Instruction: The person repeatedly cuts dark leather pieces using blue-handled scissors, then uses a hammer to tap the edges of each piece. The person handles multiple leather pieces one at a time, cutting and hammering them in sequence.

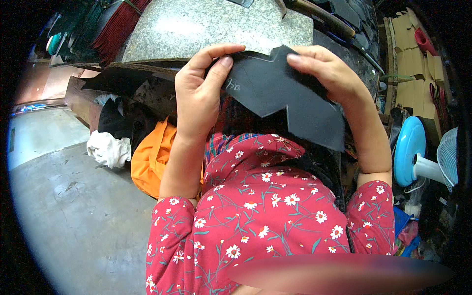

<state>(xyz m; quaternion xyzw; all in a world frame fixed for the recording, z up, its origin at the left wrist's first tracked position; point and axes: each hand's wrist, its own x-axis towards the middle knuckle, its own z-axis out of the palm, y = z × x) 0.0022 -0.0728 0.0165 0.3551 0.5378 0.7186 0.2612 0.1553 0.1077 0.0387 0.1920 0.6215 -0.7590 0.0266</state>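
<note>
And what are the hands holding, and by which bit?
A flat black piece: the left hand pinches its upper left end, and the right hand its upper edge, farther right.

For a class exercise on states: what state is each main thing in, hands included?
Black piece: held up, edges notched
Left hand: gripping black piece
Right hand: gripping black piece
White cloth: crumpled
Orange cloth: bunched
Red strands: bundled
Fan: on or off, unclear

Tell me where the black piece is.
In the head view's upper middle, the black piece is held between the left hand and right hand, near the speckled slab.
</note>
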